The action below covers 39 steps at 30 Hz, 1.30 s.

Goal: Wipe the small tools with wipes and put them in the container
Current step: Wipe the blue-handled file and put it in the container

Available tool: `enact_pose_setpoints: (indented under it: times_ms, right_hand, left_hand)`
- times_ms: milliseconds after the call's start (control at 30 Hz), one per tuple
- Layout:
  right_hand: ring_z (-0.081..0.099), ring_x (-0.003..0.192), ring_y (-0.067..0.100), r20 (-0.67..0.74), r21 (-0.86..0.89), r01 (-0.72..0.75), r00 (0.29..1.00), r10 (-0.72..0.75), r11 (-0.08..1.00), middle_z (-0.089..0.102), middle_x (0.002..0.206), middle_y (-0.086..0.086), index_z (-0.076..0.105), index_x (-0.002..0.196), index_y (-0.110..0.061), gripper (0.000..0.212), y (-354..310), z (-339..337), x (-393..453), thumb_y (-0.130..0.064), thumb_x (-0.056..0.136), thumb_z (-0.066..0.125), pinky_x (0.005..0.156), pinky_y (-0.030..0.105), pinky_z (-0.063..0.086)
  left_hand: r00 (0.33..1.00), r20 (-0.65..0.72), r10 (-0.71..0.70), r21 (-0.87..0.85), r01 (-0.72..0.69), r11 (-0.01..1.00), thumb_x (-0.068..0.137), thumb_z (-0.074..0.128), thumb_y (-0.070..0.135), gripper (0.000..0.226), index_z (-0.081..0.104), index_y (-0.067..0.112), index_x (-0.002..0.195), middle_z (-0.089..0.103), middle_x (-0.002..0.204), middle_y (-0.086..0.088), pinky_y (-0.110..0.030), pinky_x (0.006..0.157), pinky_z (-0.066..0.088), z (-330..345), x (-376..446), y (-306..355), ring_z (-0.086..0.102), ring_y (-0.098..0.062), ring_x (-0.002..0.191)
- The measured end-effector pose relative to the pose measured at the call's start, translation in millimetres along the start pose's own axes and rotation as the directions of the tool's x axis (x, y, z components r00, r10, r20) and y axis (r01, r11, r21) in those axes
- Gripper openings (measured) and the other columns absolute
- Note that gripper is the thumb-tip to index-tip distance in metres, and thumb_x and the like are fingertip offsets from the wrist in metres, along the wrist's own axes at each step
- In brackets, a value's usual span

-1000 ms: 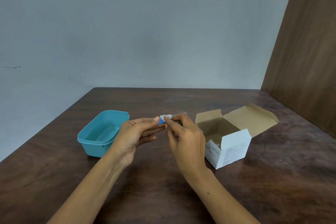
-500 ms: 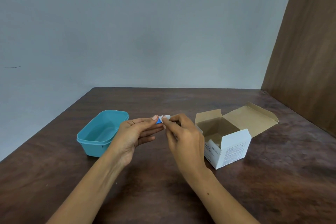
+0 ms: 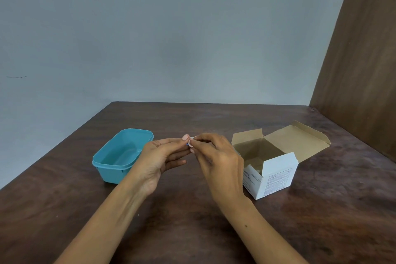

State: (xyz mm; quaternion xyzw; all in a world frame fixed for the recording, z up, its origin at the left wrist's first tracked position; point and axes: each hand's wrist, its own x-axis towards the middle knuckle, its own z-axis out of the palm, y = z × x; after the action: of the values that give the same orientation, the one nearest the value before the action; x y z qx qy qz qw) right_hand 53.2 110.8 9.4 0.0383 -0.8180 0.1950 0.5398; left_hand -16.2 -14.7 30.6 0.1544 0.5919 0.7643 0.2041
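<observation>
Between the container and the box, above the surface: small white-and-blue wipe packet [image 3: 190, 142], mostly hidden by fingertips, too small to read details. Both hands on it. Left hand [image 3: 159, 157] grip: thumb and index pressed together on the packet's left edge, other fingers loosely extended below. Right hand [image 3: 218, 159] grip: thumb and index curled, pinching the packet's right edge, remaining fingers curled under.

Teal plastic container [image 3: 120, 155] sits left of the packet, open top, no lid on it; left forearm crosses in front of its near right corner. Cardboard box [image 3: 276, 167] sits right of the packet, flaps open, white outside with printed text, brown inside; right hand overlaps its left edge in view. Contents of the box not discernible.

Surface [image 3: 192, 231]: dark brown wood grain, both forearms above it. Grey-blue wall [image 3: 171, 38] behind the container, brown wood panel [image 3: 364, 60] past the box on the right.
</observation>
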Motion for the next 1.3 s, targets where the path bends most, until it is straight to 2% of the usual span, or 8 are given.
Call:
enact_pose_setpoints:
  times_ms: [300, 433, 533, 633, 767, 900, 1067, 1300]
  right_hand:
    - [0.065, 0.08, 0.017, -0.019, 0.055, -0.045, 0.999, 0.047, 0.997, 0.07, 0.092, 0.005, 0.073, 0.101, -0.008, 0.017, 2, 1, 3, -0.008, 0.084, 0.069, 0.064, 0.027, 0.053]
    - [0.064, 0.081, 0.01, 0.018, 0.176, -0.212, 0.977, 0.213, 0.961, 0.069, 0.093, -0.001, 0.07, 0.099, -0.013, 0.016, 5, 1, 6, -0.007, 0.085, 0.068, 0.067, 0.022, 0.054]
    - [0.065, 0.077, 0.003, 0.072, 0.384, -0.403, 0.91, 0.408, 0.831, 0.07, 0.085, -0.008, 0.068, 0.094, -0.02, 0.013, 5, 1, 8, -0.011, 0.085, 0.069, 0.066, 0.009, 0.049]
    - [0.067, 0.077, 0.006, 0.17, 0.565, -0.539, 0.817, 0.551, 0.625, 0.071, 0.082, -0.006, 0.067, 0.088, -0.021, 0.01, 5, 0, 11, -0.012, 0.084, 0.069, 0.069, 0.015, 0.051]
    - [0.068, 0.072, 0.011, 0.295, 0.674, -0.604, 0.748, 0.595, 0.426, 0.073, 0.076, -0.004, 0.068, 0.086, -0.017, 0.008, 5, -2, 14, -0.012, 0.081, 0.072, 0.067, 0.023, 0.054]
    - [0.07, 0.081, 0.012, 0.418, 0.649, -0.67, 0.71, 0.566, 0.361, 0.074, 0.082, 0.0, 0.071, 0.086, -0.017, 0.011, 8, -6, 11, -0.013, 0.076, 0.075, 0.075, 0.026, 0.057]
    - [0.067, 0.074, 0.008, 0.402, 0.7, -0.672, 0.651, 0.644, 0.242, 0.074, 0.077, 0.001, 0.074, 0.082, -0.015, 0.007, 11, -10, 16, -0.012, 0.075, 0.076, 0.065, 0.019, 0.053]
    - [0.066, 0.072, 0.005, 0.468, 0.65, -0.725, 0.619, 0.631, 0.23, 0.075, 0.077, 0.0, 0.076, 0.076, -0.02, 0.009, 12, -14, 15, -0.012, 0.073, 0.078, 0.063, 0.017, 0.054]
  left_hand:
    - [0.99, 0.071, 0.123, 0.12, -0.131, 0.984, 0.072, 0.068, 0.044, 0.03, 0.079, 0.022, 0.089, 0.077, 0.095, -0.003, -0.019, 0.065, 0.057, 3, -6, 3, 0.072, -0.012, 0.095]
    - [0.978, 0.082, 0.191, 0.217, -0.205, 0.955, 0.081, 0.067, 0.037, 0.022, 0.078, 0.022, 0.093, 0.077, 0.097, 0.001, -0.02, 0.068, 0.058, 5, -7, 1, 0.07, -0.009, 0.097]
    - [0.972, 0.086, 0.22, 0.302, -0.236, 0.924, 0.078, 0.075, 0.016, 0.018, 0.077, 0.02, 0.096, 0.077, 0.095, 0.003, -0.02, 0.071, 0.057, 4, -5, -2, 0.071, -0.009, 0.094]
    - [0.964, 0.131, 0.233, 0.343, -0.264, 0.901, 0.077, 0.076, 0.008, 0.02, 0.076, 0.018, 0.094, 0.078, 0.087, 0.002, -0.014, 0.068, 0.054, 7, -6, -4, 0.072, -0.01, 0.086]
    - [0.944, 0.112, 0.311, 0.383, -0.33, 0.863, 0.081, 0.072, 0.007, 0.011, 0.077, 0.016, 0.085, 0.077, 0.078, -0.004, -0.016, 0.065, 0.056, 7, -5, -5, 0.072, -0.016, 0.077]
    - [0.913, 0.138, 0.384, 0.467, -0.402, 0.788, 0.081, 0.072, 0.003, 0.015, 0.077, 0.017, 0.081, 0.076, 0.074, -0.005, -0.019, 0.063, 0.057, 6, -4, -6, 0.072, -0.021, 0.072]
    - [0.899, 0.18, 0.399, 0.575, -0.426, 0.699, 0.081, 0.073, 0.008, 0.014, 0.078, 0.02, 0.083, 0.076, 0.072, 0.001, -0.028, 0.068, 0.06, 0, -1, -6, 0.072, -0.017, 0.07]
    - [0.882, 0.192, 0.43, 0.623, -0.448, 0.642, 0.081, 0.073, 0.011, 0.013, 0.078, 0.023, 0.08, 0.075, 0.068, 0.004, -0.033, 0.067, 0.06, -1, -2, -7, 0.07, -0.015, 0.065]
